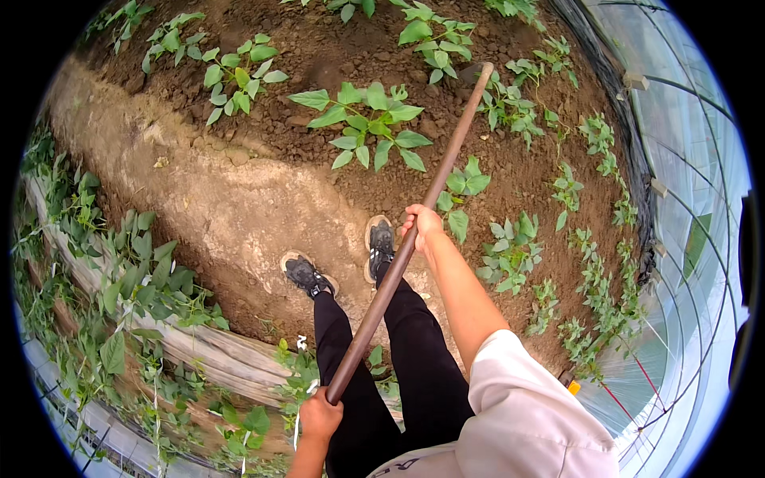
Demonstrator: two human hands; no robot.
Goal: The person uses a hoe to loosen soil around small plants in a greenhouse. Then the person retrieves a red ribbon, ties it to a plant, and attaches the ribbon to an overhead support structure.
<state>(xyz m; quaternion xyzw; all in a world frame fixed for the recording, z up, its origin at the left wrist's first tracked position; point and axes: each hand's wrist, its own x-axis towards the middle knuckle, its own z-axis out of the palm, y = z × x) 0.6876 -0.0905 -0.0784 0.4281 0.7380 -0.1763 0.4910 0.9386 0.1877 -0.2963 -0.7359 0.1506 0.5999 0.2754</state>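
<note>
A long brown-handled hoe (391,276) slants across the view, from beside my legs up to the soil bed. Near the butt end of the handle, my left hand (320,415) is closed around it. My right hand (425,224) grips the shaft about midway, with the arm stretched forward. At the far end, the dark hoe blade (471,73) is at the soil, partly hidden by leaves and the handle's tip. A leafy green seedling (372,124) grows left of the shaft. Another young plant (441,45) stands close beside the blade.
My shoes (306,273) stand on a trodden dirt path (215,200). Small plants (511,254) grow in the tilled soil to the right, near clear plastic sheeting (687,155) on curved ribs. Behind on the left, climbing plants (140,275) hang over whitish plastic film (221,355).
</note>
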